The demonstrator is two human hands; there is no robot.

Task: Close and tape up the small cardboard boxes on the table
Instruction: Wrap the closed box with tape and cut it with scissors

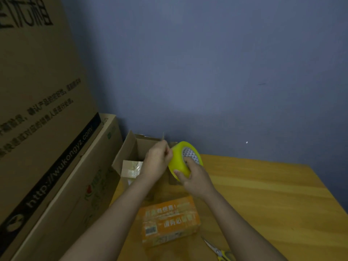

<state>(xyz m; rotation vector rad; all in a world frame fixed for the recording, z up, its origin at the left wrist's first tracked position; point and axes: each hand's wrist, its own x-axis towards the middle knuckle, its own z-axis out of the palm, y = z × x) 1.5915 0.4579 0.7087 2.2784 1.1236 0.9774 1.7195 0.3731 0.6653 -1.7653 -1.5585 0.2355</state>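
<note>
My right hand [194,177] grips a yellow roll of tape [180,161], held up above the wooden table [263,194]. My left hand [157,162] is at the roll's left side and pinches the loose end of the tape. Below the hands, a small orange cardboard box [170,220] lies closed on the table. Behind my left hand stands a brown cardboard box [130,153] with its flaps open; a smaller taped box [131,169] shows inside it.
Scissors with yellow handles [219,251] lie on the table near its front edge. Large brown cartons [47,129] stand stacked along the left. A blue wall [226,72] rises right behind the table.
</note>
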